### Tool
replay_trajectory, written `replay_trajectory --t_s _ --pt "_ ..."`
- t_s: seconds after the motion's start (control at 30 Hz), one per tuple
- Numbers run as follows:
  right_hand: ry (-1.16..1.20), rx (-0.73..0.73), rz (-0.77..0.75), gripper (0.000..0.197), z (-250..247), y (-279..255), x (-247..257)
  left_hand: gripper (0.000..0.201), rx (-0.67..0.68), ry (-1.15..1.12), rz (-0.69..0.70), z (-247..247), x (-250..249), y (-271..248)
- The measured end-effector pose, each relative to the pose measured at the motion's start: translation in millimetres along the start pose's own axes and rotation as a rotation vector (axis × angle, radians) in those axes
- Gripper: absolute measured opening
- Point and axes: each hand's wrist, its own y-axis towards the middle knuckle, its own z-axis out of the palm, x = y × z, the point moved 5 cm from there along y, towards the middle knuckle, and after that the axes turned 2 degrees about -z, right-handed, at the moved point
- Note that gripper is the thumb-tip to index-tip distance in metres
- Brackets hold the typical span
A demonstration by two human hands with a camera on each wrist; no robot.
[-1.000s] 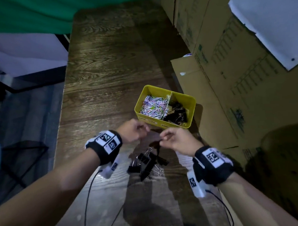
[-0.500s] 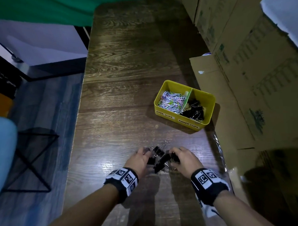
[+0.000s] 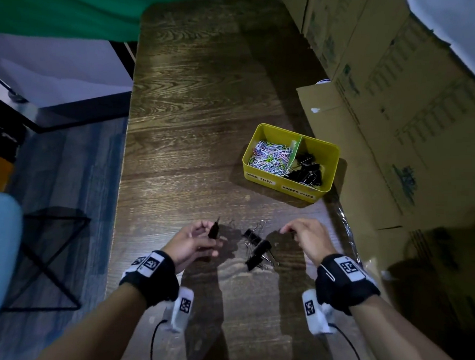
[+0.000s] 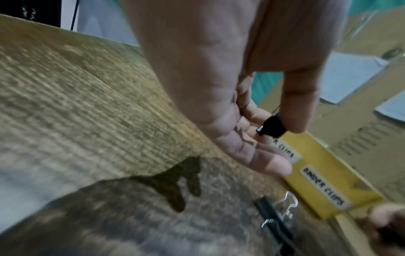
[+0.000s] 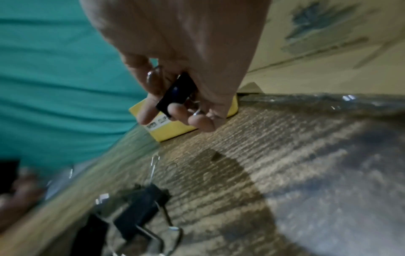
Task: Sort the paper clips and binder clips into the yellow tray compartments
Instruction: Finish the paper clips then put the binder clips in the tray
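Note:
The yellow tray [image 3: 263,178] stands on the table at the right, with coloured paper clips [image 3: 270,158] in its left compartment and black binder clips [image 3: 306,171] in its right one. A few loose binder clips [image 3: 257,247] lie on the table between my hands. My left hand [image 3: 203,235] pinches a black binder clip [image 4: 271,126] between thumb and fingers, lifted off the table. My right hand [image 3: 293,231] holds another black binder clip [image 5: 177,93] in its curled fingers, to the right of the pile.
Cardboard boxes [image 3: 390,91] line the table's right side, close behind the tray. A crinkled plastic wrapper [image 3: 347,229] lies along the right edge. The wooden table [image 3: 200,99] stretches away ahead; its left edge drops to the floor, where a black wire stand [image 3: 43,256] sits.
Both hands dropped from near the tray onto the loose pile, then drew apart, each lifting a binder clip off it. The view has shifted, so the tray sits farther right.

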Motion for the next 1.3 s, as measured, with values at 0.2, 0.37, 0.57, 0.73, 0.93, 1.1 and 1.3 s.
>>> replay_trajectory --t_s 0.2,0.37,0.57,0.73,0.93,1.1,1.3 --pt "-0.665 0.201 -0.071 0.043 34.7 10.6 -0.1 0.018 0.119 -0.135 0.019 33.3 -38.8 10.0" --pt "-0.823 0.182 -0.127 0.049 52.3 13.0 -2.3 0.024 0.042 0.222 0.107 61.1 -52.2 30.5" --pt "-0.718 0.159 -0.178 0.029 57.1 12.1 -9.7 0.042 -0.076 0.625 0.197 67.9 -58.9 46.4" --pt "-0.666 0.169 -0.239 0.024 55.3 9.9 -11.2 0.052 -0.057 0.52 0.103 65.7 -53.8 53.6" --pt "-0.595 0.136 -0.182 0.023 43.6 8.1 -11.0 0.033 -0.005 1.004 0.079 76.4 -46.9 56.5" --pt "-0.404 0.092 -0.054 0.021 24.9 14.4 -17.9 0.065 -0.07 1.308 0.08 87.0 -31.5 59.1" --pt "-0.073 -0.025 -0.031 0.016 5.0 15.3 -18.4 0.06 -0.122 1.7 -0.029 105.9 -12.8 66.7"
